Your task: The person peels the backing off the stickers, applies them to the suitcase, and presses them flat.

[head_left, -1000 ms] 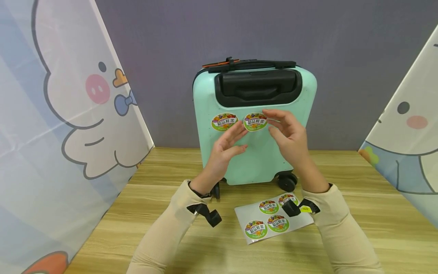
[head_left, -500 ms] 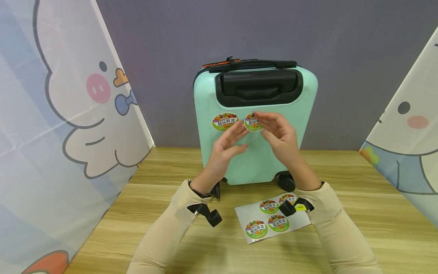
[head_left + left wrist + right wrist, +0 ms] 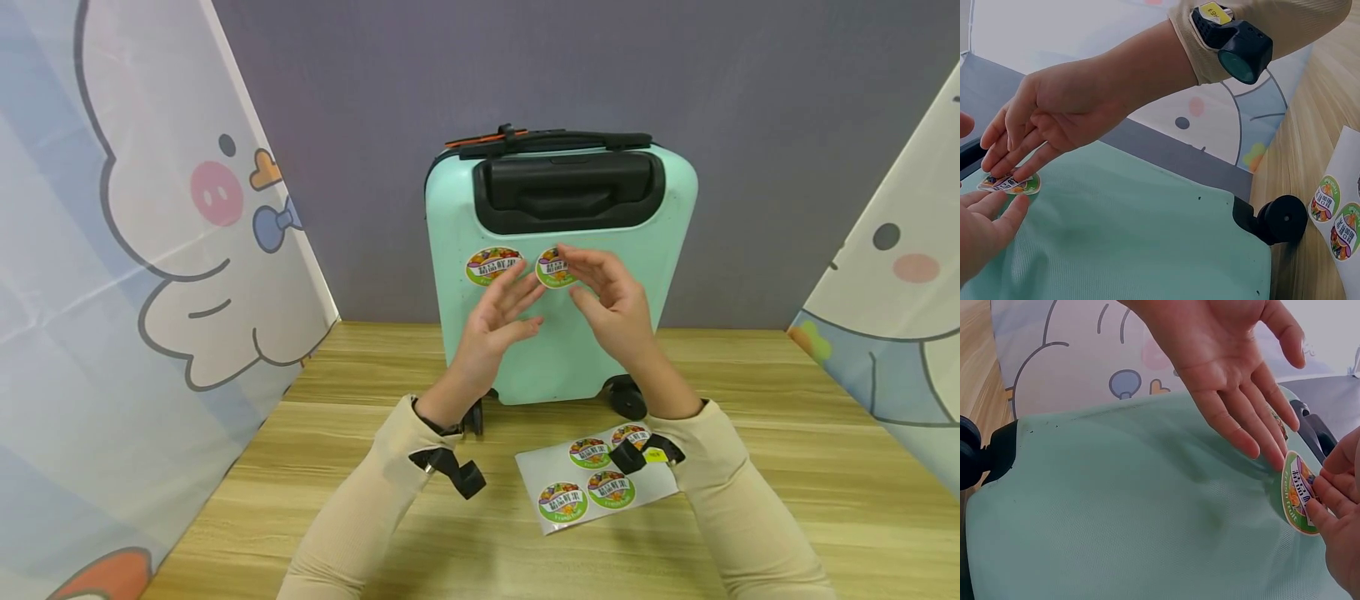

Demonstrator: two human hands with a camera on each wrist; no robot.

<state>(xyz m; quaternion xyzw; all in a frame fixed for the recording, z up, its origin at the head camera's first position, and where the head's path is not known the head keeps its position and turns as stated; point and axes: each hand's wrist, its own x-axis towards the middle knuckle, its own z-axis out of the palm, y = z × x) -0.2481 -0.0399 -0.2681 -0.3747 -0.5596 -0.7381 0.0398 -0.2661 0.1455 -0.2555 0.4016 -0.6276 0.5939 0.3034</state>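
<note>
A mint-green suitcase [image 3: 558, 350] stands upright, its black handle recess near the top. Two oval fruit stickers are on its face: the left sticker [image 3: 489, 265] is partly covered by my left fingers, and the right sticker [image 3: 552, 268] lies between my hands. With fingers extended, my left hand [image 3: 491, 329] has its fingertips at the right sticker's left edge. My right hand [image 3: 615, 308] lays its fingers over that sticker's right part, as the right wrist view also shows on the sticker [image 3: 1298, 494]. Neither hand grips anything.
On the wooden table [image 3: 360, 517], a white sheet [image 3: 536, 467] with several more fruit stickers lies before the suitcase. Black wheels [image 3: 626, 398] sit at its bottom. A grey panel [image 3: 337, 167] rises behind, with cartoon-printed sheets [image 3: 172, 333] at both sides.
My right hand has moved left over the right sticker, covering its right part, and has then stayed nearly still. My left hand has hardly moved.
</note>
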